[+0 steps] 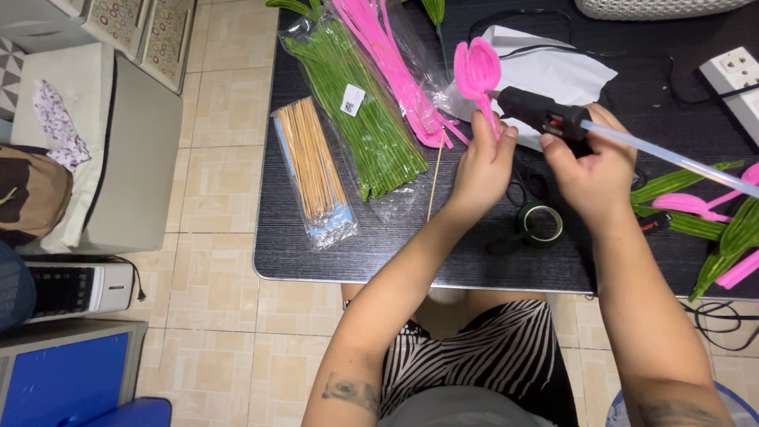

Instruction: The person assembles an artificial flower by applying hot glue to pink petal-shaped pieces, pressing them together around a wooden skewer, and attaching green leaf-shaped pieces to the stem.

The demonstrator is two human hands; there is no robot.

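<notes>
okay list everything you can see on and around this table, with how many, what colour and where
pipe-cleaner flower: one, pink, held above the table's middle
glue gun: one, black, clear stick at its back, nozzle at the flower
green stems pack: one clear bag, table's left
pink stems pack: one clear bag, beside the green
wooden skewers pack: one, tan, table's left edge
tape roll: one, dark green, below the hands
finished leaves and petals: several, green and pink, table's right
power strip: one, white, top right
table: one, black
left hand: holds the flower
right hand: holds the glue gun
</notes>
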